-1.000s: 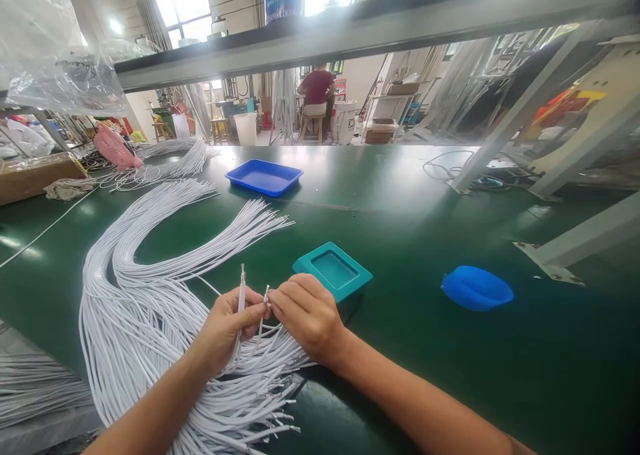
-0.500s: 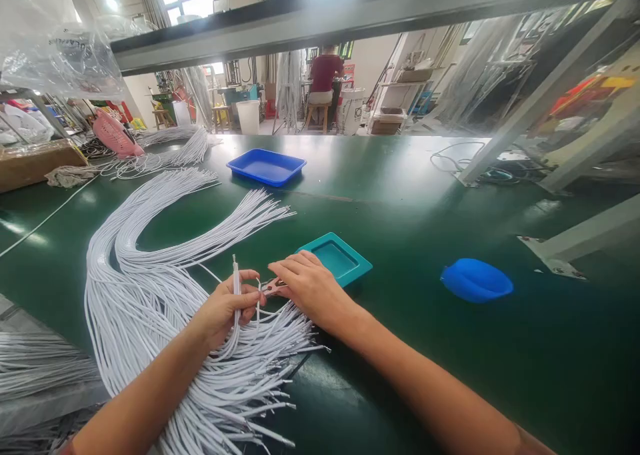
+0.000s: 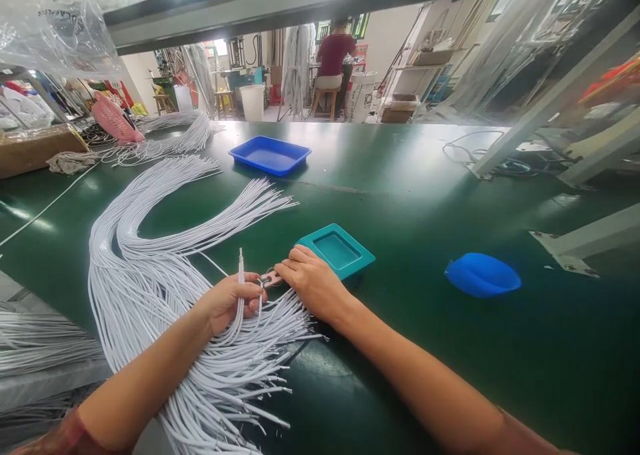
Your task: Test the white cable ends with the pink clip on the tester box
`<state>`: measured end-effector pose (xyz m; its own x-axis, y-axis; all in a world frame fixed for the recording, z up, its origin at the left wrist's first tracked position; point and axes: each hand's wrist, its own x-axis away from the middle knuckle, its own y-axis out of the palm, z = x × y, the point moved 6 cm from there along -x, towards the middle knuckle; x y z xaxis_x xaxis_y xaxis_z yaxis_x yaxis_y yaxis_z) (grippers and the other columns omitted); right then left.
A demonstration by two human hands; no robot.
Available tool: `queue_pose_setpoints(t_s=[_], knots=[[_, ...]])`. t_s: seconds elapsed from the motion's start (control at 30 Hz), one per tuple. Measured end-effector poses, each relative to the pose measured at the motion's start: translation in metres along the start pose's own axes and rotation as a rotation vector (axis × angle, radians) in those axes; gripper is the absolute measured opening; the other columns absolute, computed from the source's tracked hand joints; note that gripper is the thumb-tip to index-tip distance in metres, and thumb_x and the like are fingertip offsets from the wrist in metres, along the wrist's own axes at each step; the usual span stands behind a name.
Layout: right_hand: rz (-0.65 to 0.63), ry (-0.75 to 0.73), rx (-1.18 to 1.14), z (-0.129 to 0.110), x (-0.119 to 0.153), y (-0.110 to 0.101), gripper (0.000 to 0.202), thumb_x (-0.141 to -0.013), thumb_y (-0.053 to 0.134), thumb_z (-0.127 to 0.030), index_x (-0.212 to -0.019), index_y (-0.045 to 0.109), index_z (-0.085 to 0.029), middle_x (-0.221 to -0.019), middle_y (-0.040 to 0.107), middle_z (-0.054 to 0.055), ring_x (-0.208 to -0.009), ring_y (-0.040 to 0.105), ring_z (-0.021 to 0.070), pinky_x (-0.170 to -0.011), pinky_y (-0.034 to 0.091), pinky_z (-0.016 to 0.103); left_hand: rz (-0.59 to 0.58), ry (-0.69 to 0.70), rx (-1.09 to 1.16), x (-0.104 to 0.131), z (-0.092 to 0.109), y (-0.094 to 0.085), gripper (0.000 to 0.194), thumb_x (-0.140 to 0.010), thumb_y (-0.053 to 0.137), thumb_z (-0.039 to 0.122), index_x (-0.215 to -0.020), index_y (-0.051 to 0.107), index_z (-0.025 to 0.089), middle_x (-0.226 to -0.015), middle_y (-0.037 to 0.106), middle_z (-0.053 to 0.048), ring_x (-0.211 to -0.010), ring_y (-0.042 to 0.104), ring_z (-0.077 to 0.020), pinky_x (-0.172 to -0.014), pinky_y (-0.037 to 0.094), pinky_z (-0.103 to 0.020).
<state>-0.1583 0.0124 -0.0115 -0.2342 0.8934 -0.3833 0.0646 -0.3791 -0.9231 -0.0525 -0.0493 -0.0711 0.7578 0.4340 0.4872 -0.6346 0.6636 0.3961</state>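
A large bundle of white cables (image 3: 145, 295) curves over the green table (image 3: 415, 348), with many cut ends pointing right. My left hand (image 3: 233, 303) is closed on a few white cables, their tips sticking up above the fingers. My right hand (image 3: 313, 281) is wrapped round a small pliers-like tool (image 3: 271, 279), whose jaws meet a single cable end by my left fingertips. Just behind my right hand lies a teal tray (image 3: 340, 249), partly covered by the fingers.
A blue tray (image 3: 270, 155) lies farther back, and a blue bowl-like container (image 3: 483, 275) is at the right. Metal frame legs (image 3: 595, 238) stand on the right side. A pink fan-like object (image 3: 116, 118) and a cardboard box (image 3: 40, 149) are back left. A person (image 3: 336, 55) sits beyond.
The view has shifted slightly, so the table items appear a little higher. Both hands keep their holds; the tool's handles look closer together.
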Motion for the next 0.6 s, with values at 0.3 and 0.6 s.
queue_pose_setpoints(t_s=[0.3,0.6], knots=[[-0.013,0.026,0.010,0.009,0.001,-0.008,0.016,-0.083,0.053,-0.026,-0.094,0.061,-0.018,-0.093,0.064,0.006,-0.092,0.047,0.0223,-0.086,0.034,0.036,0.035,-0.034,0.012,-0.002,0.000,0.001,0.028,-0.066,0.062,0.007,-0.087,0.044,0.013,-0.063,0.057,-0.003,-0.043,0.045,-0.0052,-0.039,0.031,-0.015],[0.032,0.469,0.097,0.048,0.013,-0.004,0.039,-0.090,0.035,-0.031,-0.128,0.039,-0.022,-0.124,0.050,0.009,-0.121,0.034,0.0293,-0.098,0.017,0.054,0.073,-0.031,0.016,0.003,0.002,-0.003,0.033,-0.065,0.062,0.003,-0.089,0.043,0.015,-0.062,0.056,-0.002,-0.044,0.047,-0.0065,-0.042,0.034,-0.016]])
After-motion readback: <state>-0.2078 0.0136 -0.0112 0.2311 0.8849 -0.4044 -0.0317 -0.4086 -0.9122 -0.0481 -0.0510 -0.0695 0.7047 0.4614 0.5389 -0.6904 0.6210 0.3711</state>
